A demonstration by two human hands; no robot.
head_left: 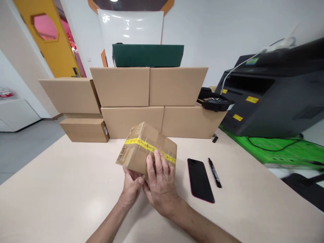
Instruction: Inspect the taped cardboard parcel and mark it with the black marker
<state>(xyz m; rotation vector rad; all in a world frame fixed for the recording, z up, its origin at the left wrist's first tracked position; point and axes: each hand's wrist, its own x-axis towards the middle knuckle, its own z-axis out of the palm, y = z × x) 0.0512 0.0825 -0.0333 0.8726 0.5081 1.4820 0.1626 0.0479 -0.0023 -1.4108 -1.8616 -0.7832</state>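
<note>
The small box is off the table, tipped on one corner and held in both hands; yellow tape and clear tape run across its upper face, so it appears sealed already, and nothing shows it cut or opened. The right hand lies over the near face, its fingers spread flat and reaching up to the tape line, pressing rather than curled; the left hand cups the lower near edge from beneath, its fingers mostly hidden under the cardboard, so how tightly they close cannot be told. Judged from this, the handling is at an early or middle stage: the box is lifted and being turned or looked over, not set down, and no tool is in either hand.

Just right of the right fingers a black phone lies flat, and just beyond it a marker, both untouched; well past the fingertips stands a stack of larger boxes with a green box on top; a headset rests at the stack's right end, and a printer sits far right on a green mat.
</note>
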